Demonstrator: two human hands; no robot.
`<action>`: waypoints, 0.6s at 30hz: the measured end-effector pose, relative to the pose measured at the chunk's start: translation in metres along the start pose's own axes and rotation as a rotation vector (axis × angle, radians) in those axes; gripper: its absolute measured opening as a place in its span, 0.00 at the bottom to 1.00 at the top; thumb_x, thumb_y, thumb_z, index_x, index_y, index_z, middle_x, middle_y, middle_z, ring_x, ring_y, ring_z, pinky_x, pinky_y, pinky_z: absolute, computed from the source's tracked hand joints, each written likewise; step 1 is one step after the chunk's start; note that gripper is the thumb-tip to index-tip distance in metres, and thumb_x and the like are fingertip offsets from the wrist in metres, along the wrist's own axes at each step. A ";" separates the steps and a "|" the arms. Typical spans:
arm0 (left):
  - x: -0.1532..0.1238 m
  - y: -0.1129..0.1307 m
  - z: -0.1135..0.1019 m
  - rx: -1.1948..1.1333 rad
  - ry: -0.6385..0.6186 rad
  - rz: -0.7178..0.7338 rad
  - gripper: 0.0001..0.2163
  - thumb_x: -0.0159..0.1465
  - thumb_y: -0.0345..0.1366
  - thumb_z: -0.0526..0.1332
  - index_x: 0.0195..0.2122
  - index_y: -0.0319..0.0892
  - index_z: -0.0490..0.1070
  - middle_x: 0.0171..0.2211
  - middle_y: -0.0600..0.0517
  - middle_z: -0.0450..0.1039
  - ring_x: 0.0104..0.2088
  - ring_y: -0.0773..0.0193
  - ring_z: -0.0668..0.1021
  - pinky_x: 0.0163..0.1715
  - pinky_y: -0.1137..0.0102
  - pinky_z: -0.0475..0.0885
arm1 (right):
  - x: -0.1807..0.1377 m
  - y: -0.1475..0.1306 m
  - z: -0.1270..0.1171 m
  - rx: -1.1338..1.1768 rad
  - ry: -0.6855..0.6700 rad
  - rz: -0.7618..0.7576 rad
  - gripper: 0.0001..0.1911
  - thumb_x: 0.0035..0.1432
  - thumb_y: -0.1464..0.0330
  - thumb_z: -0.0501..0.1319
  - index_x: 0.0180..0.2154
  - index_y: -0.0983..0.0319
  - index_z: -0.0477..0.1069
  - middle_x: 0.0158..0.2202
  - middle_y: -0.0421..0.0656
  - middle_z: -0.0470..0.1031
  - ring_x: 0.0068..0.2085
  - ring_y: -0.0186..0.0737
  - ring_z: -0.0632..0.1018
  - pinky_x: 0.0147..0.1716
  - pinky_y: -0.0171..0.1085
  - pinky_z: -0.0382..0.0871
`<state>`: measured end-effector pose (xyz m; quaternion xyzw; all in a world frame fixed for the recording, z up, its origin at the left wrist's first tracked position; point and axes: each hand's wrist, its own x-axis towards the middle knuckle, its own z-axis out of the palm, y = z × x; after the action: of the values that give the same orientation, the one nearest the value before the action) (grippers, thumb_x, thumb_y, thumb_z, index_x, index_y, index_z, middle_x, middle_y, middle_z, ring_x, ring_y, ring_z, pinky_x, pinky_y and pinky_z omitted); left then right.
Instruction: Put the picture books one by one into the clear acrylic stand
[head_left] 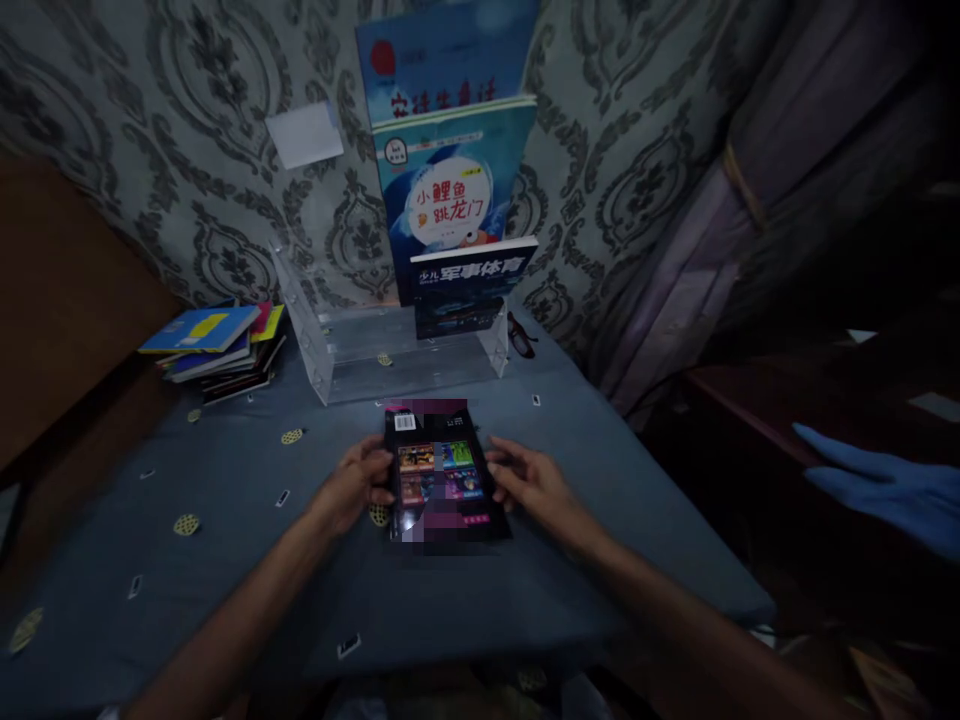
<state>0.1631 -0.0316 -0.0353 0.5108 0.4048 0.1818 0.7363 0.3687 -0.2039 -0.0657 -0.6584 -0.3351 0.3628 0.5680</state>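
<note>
A dark book (450, 450), with a barcode and several small colourful pictures on its cover, is between my hands in front of the clear rack. Part of its cover is pixelated. My left hand (358, 475) closes on its left edge with bent fingers. On the opposite edge, my right hand (529, 480) grips with thumb and fingers. In the clear acrylic rack (405, 375) a dark military sports book (469, 285) leans at the front right. Behind it stand a teal picture book (457, 190) and a taller blue book (450, 60).
Several books lie in an uneven stack (210, 345) at the table's left. Glasses (523, 337) rest right of the rack. The blue cloth (262, 580) has pineapple prints. A blue glove (889, 485) shows at the far right, beside a gathered curtain (675, 270).
</note>
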 end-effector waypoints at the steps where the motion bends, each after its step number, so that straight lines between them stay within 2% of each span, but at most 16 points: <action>1: -0.002 0.003 0.002 -0.032 -0.031 -0.051 0.20 0.60 0.29 0.65 0.53 0.40 0.67 0.40 0.48 0.76 0.29 0.66 0.80 0.22 0.74 0.78 | 0.001 0.000 0.002 0.062 0.003 0.040 0.28 0.52 0.56 0.66 0.54 0.61 0.72 0.45 0.47 0.76 0.23 0.33 0.74 0.18 0.35 0.70; 3: -0.005 0.007 0.008 -0.071 -0.062 -0.107 0.19 0.58 0.26 0.64 0.51 0.40 0.66 0.39 0.48 0.77 0.31 0.63 0.82 0.26 0.68 0.81 | 0.004 0.000 0.004 0.138 0.008 0.103 0.29 0.47 0.56 0.69 0.50 0.61 0.73 0.41 0.45 0.75 0.21 0.31 0.71 0.15 0.32 0.66; 5: -0.007 0.013 0.012 -0.071 -0.075 -0.099 0.18 0.57 0.26 0.63 0.49 0.41 0.66 0.39 0.48 0.78 0.33 0.60 0.83 0.29 0.65 0.83 | 0.008 -0.006 0.004 0.167 -0.023 0.145 0.26 0.45 0.56 0.71 0.44 0.62 0.75 0.32 0.40 0.73 0.20 0.30 0.69 0.13 0.30 0.61; 7: -0.009 0.021 0.015 -0.032 -0.119 -0.011 0.17 0.57 0.28 0.62 0.48 0.41 0.67 0.40 0.48 0.78 0.34 0.60 0.82 0.29 0.66 0.82 | 0.011 -0.018 0.002 0.159 -0.102 0.148 0.21 0.47 0.55 0.70 0.37 0.63 0.76 0.24 0.37 0.68 0.20 0.30 0.67 0.14 0.29 0.58; 9: -0.012 0.034 0.016 0.034 -0.165 0.175 0.17 0.57 0.32 0.62 0.49 0.42 0.68 0.43 0.47 0.78 0.37 0.60 0.82 0.30 0.66 0.82 | 0.013 -0.036 -0.002 0.123 -0.157 0.067 0.19 0.51 0.53 0.68 0.33 0.63 0.76 0.21 0.36 0.66 0.20 0.31 0.67 0.16 0.30 0.61; 11: -0.015 0.048 0.015 0.140 -0.158 0.435 0.15 0.60 0.36 0.60 0.49 0.42 0.70 0.46 0.47 0.78 0.41 0.58 0.81 0.36 0.63 0.82 | 0.014 -0.053 -0.005 0.048 -0.129 -0.139 0.16 0.56 0.54 0.66 0.35 0.62 0.78 0.24 0.40 0.71 0.25 0.35 0.72 0.24 0.34 0.70; 13: -0.018 0.056 0.011 0.316 -0.158 0.700 0.12 0.65 0.41 0.57 0.46 0.43 0.73 0.47 0.46 0.78 0.48 0.53 0.80 0.48 0.56 0.79 | 0.015 -0.060 -0.007 -0.099 -0.043 -0.431 0.12 0.60 0.59 0.63 0.40 0.58 0.80 0.36 0.45 0.78 0.36 0.42 0.79 0.36 0.41 0.77; 14: -0.018 0.055 0.008 0.425 -0.170 0.811 0.12 0.68 0.42 0.55 0.45 0.44 0.74 0.48 0.46 0.78 0.53 0.51 0.78 0.54 0.53 0.76 | 0.016 -0.057 -0.007 -0.196 0.003 -0.566 0.11 0.62 0.63 0.61 0.44 0.56 0.80 0.42 0.47 0.78 0.43 0.46 0.79 0.43 0.46 0.77; 16: -0.017 0.043 -0.001 0.653 -0.211 0.953 0.14 0.71 0.41 0.52 0.45 0.46 0.76 0.52 0.45 0.77 0.62 0.49 0.72 0.62 0.49 0.67 | 0.018 -0.041 -0.008 -0.410 0.056 -0.744 0.17 0.64 0.70 0.56 0.50 0.53 0.78 0.52 0.48 0.76 0.53 0.49 0.77 0.51 0.51 0.75; 18: -0.011 0.018 -0.012 0.845 -0.218 0.963 0.15 0.72 0.35 0.49 0.49 0.47 0.75 0.57 0.44 0.75 0.66 0.51 0.68 0.64 0.49 0.65 | 0.023 -0.014 -0.008 -0.624 0.022 -0.790 0.23 0.64 0.75 0.52 0.55 0.54 0.75 0.56 0.49 0.75 0.55 0.48 0.77 0.53 0.53 0.75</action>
<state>0.1500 -0.0244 -0.0161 0.8964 0.0901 0.2638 0.3447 0.3871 -0.1866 -0.0535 -0.6235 -0.6452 -0.0046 0.4415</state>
